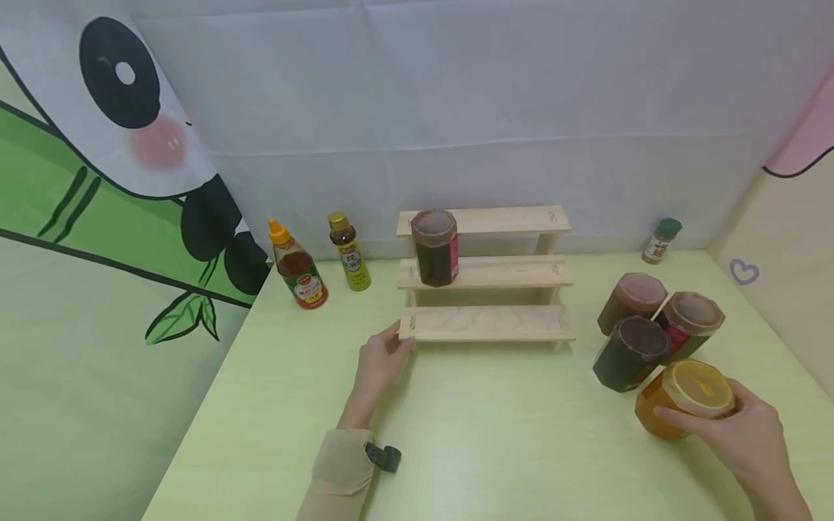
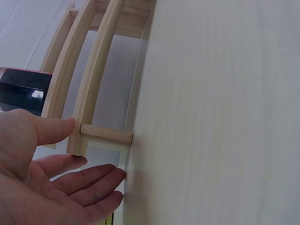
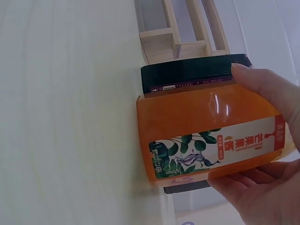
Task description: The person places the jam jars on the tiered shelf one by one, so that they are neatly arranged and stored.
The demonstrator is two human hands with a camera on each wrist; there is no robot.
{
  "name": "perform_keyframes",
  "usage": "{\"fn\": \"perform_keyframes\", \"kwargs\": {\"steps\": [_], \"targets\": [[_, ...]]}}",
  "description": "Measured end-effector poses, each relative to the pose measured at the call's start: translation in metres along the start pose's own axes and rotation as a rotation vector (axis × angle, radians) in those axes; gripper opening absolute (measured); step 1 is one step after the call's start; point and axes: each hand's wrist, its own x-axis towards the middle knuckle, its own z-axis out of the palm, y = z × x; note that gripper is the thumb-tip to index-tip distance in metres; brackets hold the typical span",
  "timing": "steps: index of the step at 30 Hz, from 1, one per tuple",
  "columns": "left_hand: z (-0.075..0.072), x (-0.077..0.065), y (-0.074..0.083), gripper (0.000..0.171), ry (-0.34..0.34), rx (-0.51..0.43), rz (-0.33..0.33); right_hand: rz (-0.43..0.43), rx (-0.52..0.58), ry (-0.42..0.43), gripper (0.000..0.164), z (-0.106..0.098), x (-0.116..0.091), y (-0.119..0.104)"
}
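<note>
My left hand is at the left end of the lowest board of a three-tier wooden rack. In the left wrist view its thumb and index finger pinch the board's end, while the other fingers lie extended below. My right hand grips a jar of orange jam with a yellow lid, thumb and fingers on opposite sides. The jam jar's illustrated label faces the right wrist camera. Whether its base touches the table cannot be told. A dark jam jar stands on the rack's middle tier, towards the left.
Three dark jars, including a front one, cluster just beyond the orange jar. A small green-capped shaker stands at the back right. At the back left are a red sauce bottle and a yellow-capped bottle. A cloth backdrop hangs behind.
</note>
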Motion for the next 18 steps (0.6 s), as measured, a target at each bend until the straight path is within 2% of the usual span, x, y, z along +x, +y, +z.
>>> {"fn": "perform_keyframes", "kwargs": {"steps": [13, 18], "targets": [[0.000, 0.002, -0.002, 0.053, -0.008, -0.003, -0.002, 0.027, -0.018, -0.021, 0.068, -0.008, -0.003, -0.008], [0.000, 0.000, 0.000, 0.053, -0.006, -0.002, 0.010, 0.016, 0.011, -0.019, 0.060, -0.011, -0.006, -0.012]]}}
